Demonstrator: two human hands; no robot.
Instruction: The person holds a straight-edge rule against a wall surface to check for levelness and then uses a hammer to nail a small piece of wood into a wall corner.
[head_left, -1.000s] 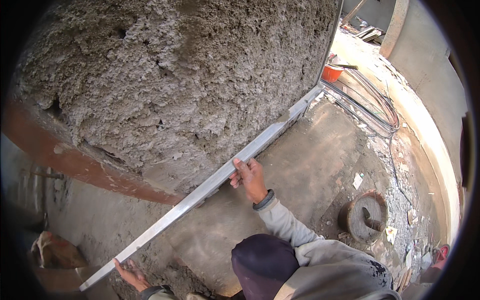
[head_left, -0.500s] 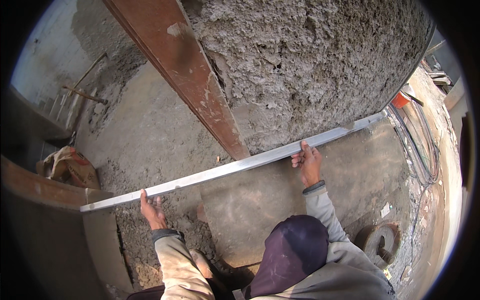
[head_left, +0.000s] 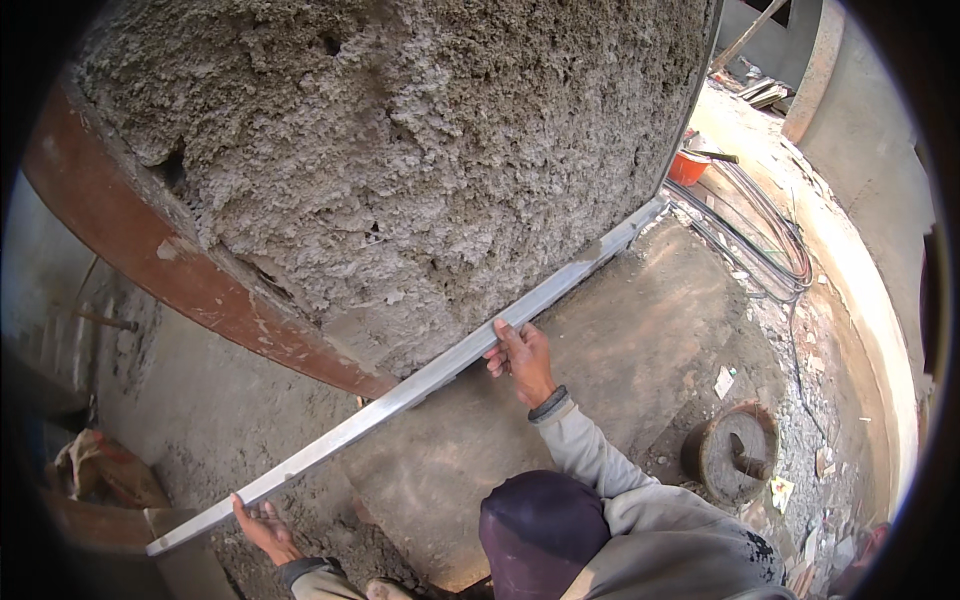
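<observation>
A long silvery metal straightedge (head_left: 345, 428) runs slantwise along the foot of a rough, fresh-plastered wall (head_left: 400, 170). My right hand (head_left: 523, 362) grips it near the middle, thumb on the upper face and fingers curled below. Nearer its left end, my left hand (head_left: 264, 528) supports it, with the thumb up against the edge and the fingers curled beneath. The right end of the bar meets the wall's far corner. Its left end reaches a reddish-brown frame piece (head_left: 105, 525). A reddish-brown door frame post (head_left: 200, 290) borders the plaster.
A board-like flat slab (head_left: 590, 350) lies below the bar. To the right are a round mortar-crusted container (head_left: 730, 455), coiled cables (head_left: 790, 250) and an orange bucket (head_left: 688, 167). A crumpled sack (head_left: 105, 470) lies at the left. Rubble litters the right side.
The view has swung to the right, showing more plaster and the right-hand ground. Both hands keep their places on the straightedge, which shows steeper in the picture.
</observation>
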